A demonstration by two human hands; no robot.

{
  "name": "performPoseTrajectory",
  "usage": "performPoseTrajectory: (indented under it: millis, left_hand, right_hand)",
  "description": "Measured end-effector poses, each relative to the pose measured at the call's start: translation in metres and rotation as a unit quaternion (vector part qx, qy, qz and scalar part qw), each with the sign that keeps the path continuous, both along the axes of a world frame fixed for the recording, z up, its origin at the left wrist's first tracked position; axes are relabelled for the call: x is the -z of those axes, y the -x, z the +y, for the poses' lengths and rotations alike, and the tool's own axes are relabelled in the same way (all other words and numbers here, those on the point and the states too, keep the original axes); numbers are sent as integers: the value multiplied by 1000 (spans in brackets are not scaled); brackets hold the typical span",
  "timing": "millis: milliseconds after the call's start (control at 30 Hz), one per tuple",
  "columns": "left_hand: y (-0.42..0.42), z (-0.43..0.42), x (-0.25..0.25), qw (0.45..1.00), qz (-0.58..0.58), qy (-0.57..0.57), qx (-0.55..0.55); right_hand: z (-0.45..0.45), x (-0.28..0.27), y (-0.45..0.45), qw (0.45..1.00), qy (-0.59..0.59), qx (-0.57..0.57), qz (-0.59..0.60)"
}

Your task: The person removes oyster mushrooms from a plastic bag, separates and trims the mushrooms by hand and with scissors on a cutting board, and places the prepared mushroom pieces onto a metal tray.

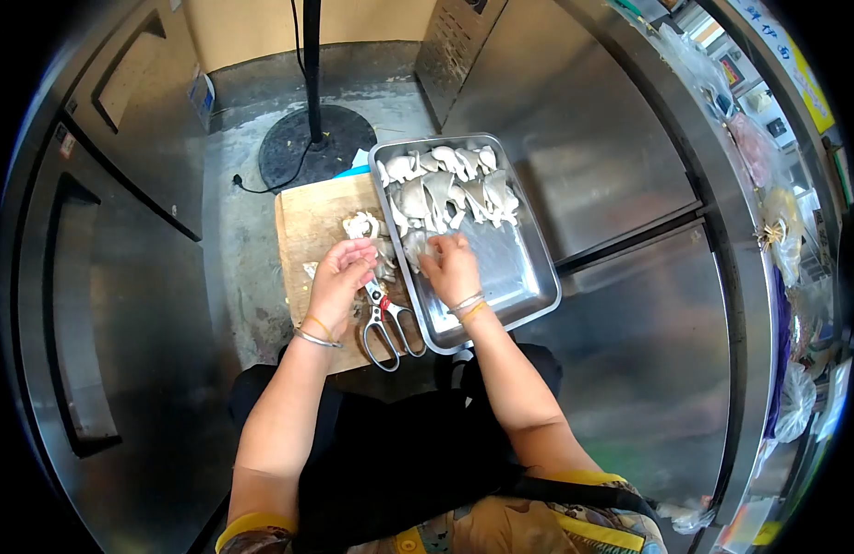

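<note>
Rows of grey-white pieces (441, 189), perhaps mushrooms, lie in the upper part of a metal tray (545, 268). My right hand (453, 270) is over the tray's left side, fingers curled beside a pale piece (415, 247); whether it grips that piece is unclear. My left hand (342, 280) hovers above a wooden board (302, 217), fingers bent and the thumb near them; nothing can be made out between them. Scissors with grey handles (383, 332) lie on the board just right of this hand. White scraps (360, 224) and more grey pieces are beyond it.
A black pole on a round base (279, 152) stands behind the board, with a cable and plug beside it. Steel cabinets (621, 231) rise close on the right and others (122, 240) on the left. Plastic bags (782, 231) hang at the far right.
</note>
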State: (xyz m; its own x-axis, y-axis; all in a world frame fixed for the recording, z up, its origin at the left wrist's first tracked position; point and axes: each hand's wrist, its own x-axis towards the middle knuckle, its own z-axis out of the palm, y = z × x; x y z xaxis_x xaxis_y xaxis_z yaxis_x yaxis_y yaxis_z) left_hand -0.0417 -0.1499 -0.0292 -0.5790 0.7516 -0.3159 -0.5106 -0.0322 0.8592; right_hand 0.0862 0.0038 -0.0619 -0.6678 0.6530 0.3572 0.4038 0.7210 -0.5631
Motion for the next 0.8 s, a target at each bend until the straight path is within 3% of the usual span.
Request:
performPoseTrajectory:
  millis: [167, 300, 367, 400, 467, 567, 633, 800]
  left_hand:
    - [16, -11, 3, 998, 48, 44, 12]
    - [28, -25, 19, 983, 152, 93, 30]
    - [40, -30, 35, 934, 315, 170, 7]
    - [40, -32, 34, 933, 317, 169, 3]
    - [36, -33, 32, 829, 485, 277, 6]
    - [27, -28, 40, 808, 505, 303, -28]
    - [24, -26, 43, 806, 509, 300, -33]
    - [18, -21, 36, 838, 485, 247, -37]
  right_hand:
    - [4, -23, -12, 996, 81, -14, -15]
    - [-15, -24, -12, 993, 100, -54, 41]
    - [-40, -36, -21, 981, 149, -125, -5]
    - [-53, -39, -27, 976, 141, -163, -38]
    - [-85, -37, -40, 970, 88, -198, -110]
    - [-122, -19, -49, 963, -33, -189, -190]
    - [-130, -10, -45, 962, -127, -181, -160]
    - [-134, -9, -35, 972, -77, -105, -195]
